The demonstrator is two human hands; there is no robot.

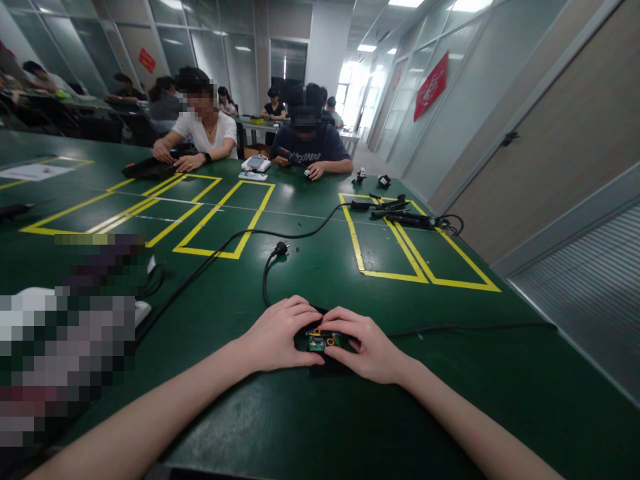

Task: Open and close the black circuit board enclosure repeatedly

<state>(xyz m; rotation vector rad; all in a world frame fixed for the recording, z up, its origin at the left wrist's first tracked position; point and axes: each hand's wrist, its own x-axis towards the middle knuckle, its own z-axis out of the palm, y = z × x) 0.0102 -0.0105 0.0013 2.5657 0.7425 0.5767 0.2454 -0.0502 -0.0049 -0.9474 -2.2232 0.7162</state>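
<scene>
A small green circuit board [317, 343] with copper coils lies low in the middle, in or over a dark case [327, 368] on the table. My left hand [283, 333] curves around the case's left side, thumb at the near edge and fingers at the far edge. From the right, my right hand [367, 343] pinches the board between thumb and fingers, close to a copper coil. Both palms face inward, and the fingers hide much of the case. A black cord with a plug [281, 249] rises from behind my left hand. Another black cord [475, 327] runs out to the right.
Yellow tape outlines [240, 255] mark the green table [225, 427]. A long cable [265, 232] crosses to black tools [410, 219] at the far right. Two people [213, 130] [317, 143] work across the table. A handheld device [256, 163] lies between them. Blurred blocks cover the left side.
</scene>
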